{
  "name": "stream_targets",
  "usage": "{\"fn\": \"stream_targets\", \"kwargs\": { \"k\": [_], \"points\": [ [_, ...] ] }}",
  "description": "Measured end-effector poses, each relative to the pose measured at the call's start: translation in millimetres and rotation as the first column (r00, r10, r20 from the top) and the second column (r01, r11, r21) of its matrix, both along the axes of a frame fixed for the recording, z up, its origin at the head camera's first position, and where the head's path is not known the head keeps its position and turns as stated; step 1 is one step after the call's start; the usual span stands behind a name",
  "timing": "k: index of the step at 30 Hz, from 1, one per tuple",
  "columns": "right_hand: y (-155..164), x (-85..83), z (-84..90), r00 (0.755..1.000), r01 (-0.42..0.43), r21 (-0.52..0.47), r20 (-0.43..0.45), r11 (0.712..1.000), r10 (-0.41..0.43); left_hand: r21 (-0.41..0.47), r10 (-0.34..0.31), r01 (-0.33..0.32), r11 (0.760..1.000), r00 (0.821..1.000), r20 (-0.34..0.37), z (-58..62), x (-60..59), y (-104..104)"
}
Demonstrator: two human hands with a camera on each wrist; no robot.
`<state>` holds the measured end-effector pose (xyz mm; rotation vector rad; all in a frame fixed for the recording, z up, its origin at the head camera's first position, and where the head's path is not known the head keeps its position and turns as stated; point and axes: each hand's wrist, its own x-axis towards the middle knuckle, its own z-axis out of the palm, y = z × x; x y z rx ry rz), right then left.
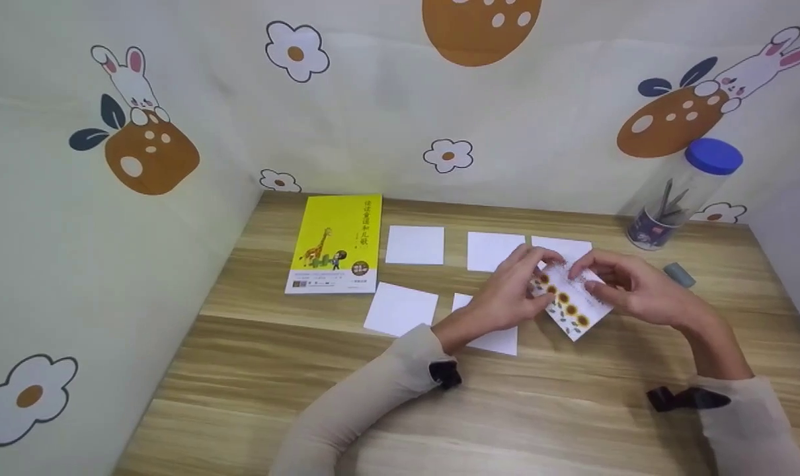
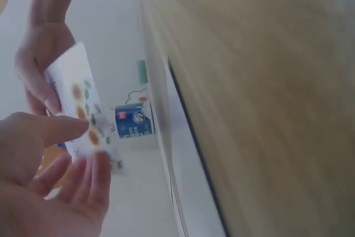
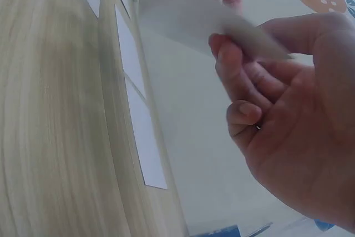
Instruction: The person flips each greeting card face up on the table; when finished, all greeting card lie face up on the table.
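Observation:
A white card printed with a row of sunflowers (image 1: 563, 304) is held up above the table, its picture side facing the head camera. My left hand (image 1: 506, 294) has thumb and fingers at the card's left edge. In the left wrist view, the left thumb (image 2: 69, 129) overlaps the sunflower print. My right hand (image 1: 638, 284) pinches the card's upper right part. From the right wrist, the card's plain underside (image 3: 183, 12) shows between thumb and bent fingers. Beneath and behind the hands lie white square cards (image 1: 496, 250), some partly covered by the left hand and forearm.
White squares (image 1: 414, 245) lie in two rows. A yellow book with a giraffe (image 1: 337, 241) lies left of them. At the back right stands a clear jar with a blue lid (image 1: 687, 185), pens inside. A grey-green block (image 1: 679, 275) lies near the right hand.

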<state>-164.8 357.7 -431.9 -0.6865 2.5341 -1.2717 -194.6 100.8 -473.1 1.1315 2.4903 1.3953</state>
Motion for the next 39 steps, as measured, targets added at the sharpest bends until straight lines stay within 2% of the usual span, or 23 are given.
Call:
{"fn": "stream_targets", "kwargs": {
  "k": [3,7,11,15,20,23,26,29,32,39],
  "points": [
    [3,-0.5,-4.0,0.999,-0.028,0.053,0.029,0.998,0.026,-0.053,0.026,-0.026,0.998,1.0,-0.007,0.2,-0.7,-3],
    [6,-2.7,-7.3,0.999,-0.018,0.089,0.051,0.996,0.014,-0.04,0.0,0.004,0.999,0.996,0.087,1.6,-1.6,-5],
    [10,-6.2,-12.1,0.999,0.035,0.101,0.007,0.994,-0.036,-0.065,-0.027,0.037,0.997,0.989,0.144,0.8,-1.6,-3],
    [12,-9.9,-18.6,0.998,0.065,0.175,-0.029,0.982,-0.06,-0.145,-0.051,0.067,0.987,0.992,0.116,-0.7,-1.1,-2],
    [11,-14.3,-25.4,0.997,0.08,0.275,-0.03,0.958,-0.074,-0.236,-0.05,0.057,0.97,0.998,0.036,-1.3,-1.5,-1],
    [10,-15.5,-28.7,0.995,0.096,0.315,-0.06,0.944,-0.081,-0.306,-0.083,0.077,0.949,0.997,-0.005,-2.2,-1.9,-1],
    [9,-17.2,-32.1,0.994,0.106,0.331,-0.067,0.937,-0.089,-0.4,-0.118,0.095,0.912,0.992,-0.034,-4.0,-1.7,-3],
    [7,-19.4,-36.7,0.993,0.113,0.328,-0.07,0.938,-0.096,-0.486,-0.117,0.083,0.87,0.992,-0.041,-6.0,-0.5,-5],
    [7,-20.8,-39.8,0.992,0.114,0.313,-0.083,0.943,-0.092,-0.537,-0.102,0.069,0.841,0.994,-0.032,-6.6,1.1,-7],
    [8,-20.0,-40.5,0.991,0.125,0.326,-0.075,0.937,-0.107,-0.553,-0.091,0.064,0.831,0.996,-0.021,-6.9,1.9,-6]
  ]
}}
